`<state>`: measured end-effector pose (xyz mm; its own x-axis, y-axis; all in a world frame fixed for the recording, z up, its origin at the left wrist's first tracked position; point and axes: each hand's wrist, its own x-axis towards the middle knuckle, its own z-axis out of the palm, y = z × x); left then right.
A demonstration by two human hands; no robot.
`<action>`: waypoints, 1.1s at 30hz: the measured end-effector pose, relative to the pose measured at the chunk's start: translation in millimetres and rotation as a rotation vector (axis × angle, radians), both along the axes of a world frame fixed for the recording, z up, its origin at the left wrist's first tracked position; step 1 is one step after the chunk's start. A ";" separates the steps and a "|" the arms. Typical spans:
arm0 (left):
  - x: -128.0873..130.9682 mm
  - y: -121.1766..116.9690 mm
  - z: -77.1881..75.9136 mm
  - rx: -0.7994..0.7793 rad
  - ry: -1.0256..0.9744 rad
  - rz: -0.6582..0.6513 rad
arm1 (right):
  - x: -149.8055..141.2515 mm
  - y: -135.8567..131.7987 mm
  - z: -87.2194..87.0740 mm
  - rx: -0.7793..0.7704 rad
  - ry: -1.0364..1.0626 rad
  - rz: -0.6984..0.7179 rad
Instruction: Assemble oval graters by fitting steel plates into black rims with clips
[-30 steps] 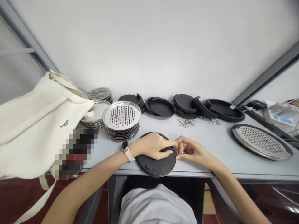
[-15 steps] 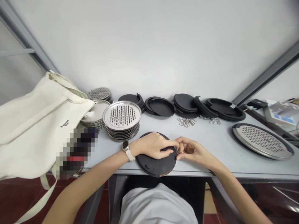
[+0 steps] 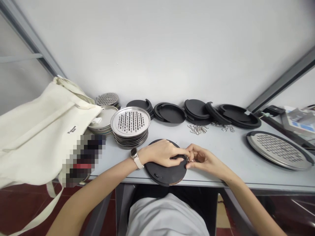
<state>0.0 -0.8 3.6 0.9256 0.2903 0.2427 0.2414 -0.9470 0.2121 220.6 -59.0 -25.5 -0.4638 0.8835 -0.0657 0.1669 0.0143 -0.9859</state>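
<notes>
A round black disc (image 3: 165, 172) lies at the near edge of the grey table (image 3: 221, 144), slightly overhanging it. My left hand (image 3: 162, 153), with a watch on the wrist, rests on top of the disc, fingers curled and pressing at its right rim. My right hand (image 3: 201, 159) meets it there, fingers pinched on a small metal clip (image 3: 188, 160) at the disc's edge. The clip is mostly hidden by my fingertips.
A stack of perforated metal discs (image 3: 130, 123) stands behind my left hand, another stack (image 3: 103, 119) further left. Black discs (image 3: 197, 109) line the wall, loose wire clips (image 3: 198, 128) before them. A large grated metal disc (image 3: 279, 149) lies right. A cream tote bag (image 3: 36, 137) sits left.
Both hands stay at the disc's right rim with only small finger movements. The view has shifted slightly.
</notes>
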 end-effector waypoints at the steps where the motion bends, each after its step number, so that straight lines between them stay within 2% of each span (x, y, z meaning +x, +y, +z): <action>1: 0.0 -0.1 -0.1 0.006 0.000 0.004 | -0.4 0.0 0.6 0.004 0.002 -0.001; 20: 0.8 0.2 -1.9 0.026 -0.014 0.017 | -1.0 -1.5 4.2 0.085 -0.150 -0.015; 33: 2.0 -0.9 -0.1 0.025 -0.001 0.012 | -0.8 -1.4 4.3 0.059 -0.126 0.009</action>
